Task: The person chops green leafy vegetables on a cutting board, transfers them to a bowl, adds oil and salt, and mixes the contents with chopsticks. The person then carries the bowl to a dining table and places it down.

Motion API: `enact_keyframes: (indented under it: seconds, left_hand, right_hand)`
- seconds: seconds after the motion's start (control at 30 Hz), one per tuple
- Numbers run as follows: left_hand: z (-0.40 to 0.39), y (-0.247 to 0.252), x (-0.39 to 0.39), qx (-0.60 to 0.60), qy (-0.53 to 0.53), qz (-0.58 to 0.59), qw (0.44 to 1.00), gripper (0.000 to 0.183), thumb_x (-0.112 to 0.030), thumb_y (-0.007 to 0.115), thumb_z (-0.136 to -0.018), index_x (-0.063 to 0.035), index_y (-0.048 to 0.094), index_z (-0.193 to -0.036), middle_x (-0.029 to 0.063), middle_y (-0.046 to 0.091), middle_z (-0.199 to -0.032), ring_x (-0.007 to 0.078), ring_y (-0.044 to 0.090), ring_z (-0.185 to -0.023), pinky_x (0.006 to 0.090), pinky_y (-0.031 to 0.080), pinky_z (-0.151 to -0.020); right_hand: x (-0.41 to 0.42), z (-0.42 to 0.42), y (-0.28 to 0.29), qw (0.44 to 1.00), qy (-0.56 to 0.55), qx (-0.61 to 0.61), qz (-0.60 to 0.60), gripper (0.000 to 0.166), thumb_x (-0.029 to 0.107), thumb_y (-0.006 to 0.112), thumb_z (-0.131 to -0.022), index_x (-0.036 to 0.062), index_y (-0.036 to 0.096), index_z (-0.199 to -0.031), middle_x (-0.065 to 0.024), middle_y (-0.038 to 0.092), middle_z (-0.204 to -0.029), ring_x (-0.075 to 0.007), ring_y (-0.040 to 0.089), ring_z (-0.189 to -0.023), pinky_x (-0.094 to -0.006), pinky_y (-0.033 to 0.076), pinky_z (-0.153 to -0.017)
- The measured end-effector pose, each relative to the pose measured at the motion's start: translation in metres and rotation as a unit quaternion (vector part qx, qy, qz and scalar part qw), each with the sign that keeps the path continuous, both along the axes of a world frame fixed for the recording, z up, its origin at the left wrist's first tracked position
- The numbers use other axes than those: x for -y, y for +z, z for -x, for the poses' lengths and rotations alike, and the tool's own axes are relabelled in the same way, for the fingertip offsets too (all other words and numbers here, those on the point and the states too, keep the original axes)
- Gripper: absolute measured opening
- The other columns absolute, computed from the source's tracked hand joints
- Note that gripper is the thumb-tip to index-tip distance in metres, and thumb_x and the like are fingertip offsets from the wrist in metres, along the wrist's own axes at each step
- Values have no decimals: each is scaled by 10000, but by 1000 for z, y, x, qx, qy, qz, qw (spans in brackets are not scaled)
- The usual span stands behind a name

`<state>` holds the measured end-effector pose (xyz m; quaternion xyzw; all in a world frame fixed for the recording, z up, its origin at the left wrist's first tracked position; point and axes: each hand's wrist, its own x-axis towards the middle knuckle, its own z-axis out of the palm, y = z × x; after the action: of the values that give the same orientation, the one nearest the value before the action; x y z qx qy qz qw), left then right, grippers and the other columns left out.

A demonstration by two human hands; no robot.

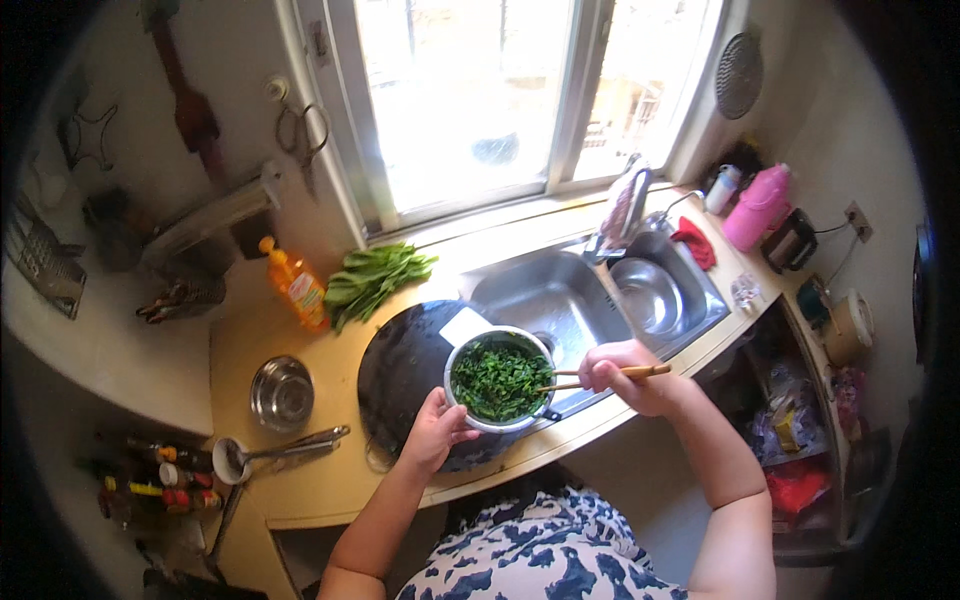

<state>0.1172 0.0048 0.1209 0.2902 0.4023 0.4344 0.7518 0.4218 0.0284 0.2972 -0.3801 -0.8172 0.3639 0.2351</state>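
My left hand (441, 427) grips the near left rim of a round, light-rimmed bowl (452, 380). Chopped green leaves (501, 375) fill much of it. In my right hand (626, 375) is a pair of wooden chopsticks (646, 370), whose tips reach over the bowl's right rim to the leaves. The bowl is above the right part of a round dark cutting board (401, 375); whether it rests there or is held up I cannot tell. Behind the bowl, a cleaver-like white blade or flat sheet (465, 325) lies on the board, partly hidden.
A double steel sink (551, 296) holds a metal basin (646, 296) on its right side. Leafy greens (379, 281) and an orange detergent bottle (296, 285) stand behind the board. Left are steel bowls (282, 394) and a ladle (292, 448). A pink thermos (756, 208) stands far right.
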Motion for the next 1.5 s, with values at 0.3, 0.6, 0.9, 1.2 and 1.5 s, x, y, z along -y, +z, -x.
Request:
enact_keyframes:
  seconds: [0.3,0.6,0.9,1.2,1.5]
  left_hand:
    - [-86,63,-10,-13,-105,-57,993,273,-85,533,-943,-85,443,-1201,85,625,-998,154,664,-802,295,595,-705]
    - [-283,86,39,-51,-272,-46,960,269,-91,553,-942,-100,460,-1195,63,638,-922,157,683,-699,281,597,-666]
    - [-567,71,160,16,-447,-60,892,149,-135,552,-939,-95,483,-1065,35,613,-949,113,646,-774,293,554,-736]
    - [-793,83,271,66,-572,-10,818,102,-77,552,-933,-90,492,-1014,39,607,-938,134,636,-711,264,540,-657]
    - [-995,71,352,22,-685,-53,727,82,-89,543,-951,-91,502,-1022,40,617,-947,143,647,-729,272,567,-701]
  right_hand:
    - [49,-66,-17,950,-138,-280,-20,575,514,351,-1013,60,429,-669,-80,515,-727,-146,461,-674,-275,414,-666]
    - [170,-241,31,955,-154,-232,-107,512,372,391,-1042,11,478,-689,-70,499,-669,-168,463,-616,-312,411,-596]
    - [354,-456,31,961,-231,-64,-135,476,353,400,-1034,-2,535,-747,-113,547,-688,-258,551,-640,-347,462,-616]
    - [542,-631,57,891,-437,11,-125,467,345,433,-1027,-19,517,-746,-127,530,-677,-277,506,-602,-346,426,-581]
    - [667,-756,21,730,-656,-182,-60,508,369,383,-1048,24,442,-680,-19,475,-629,-133,467,-627,-287,407,-585]
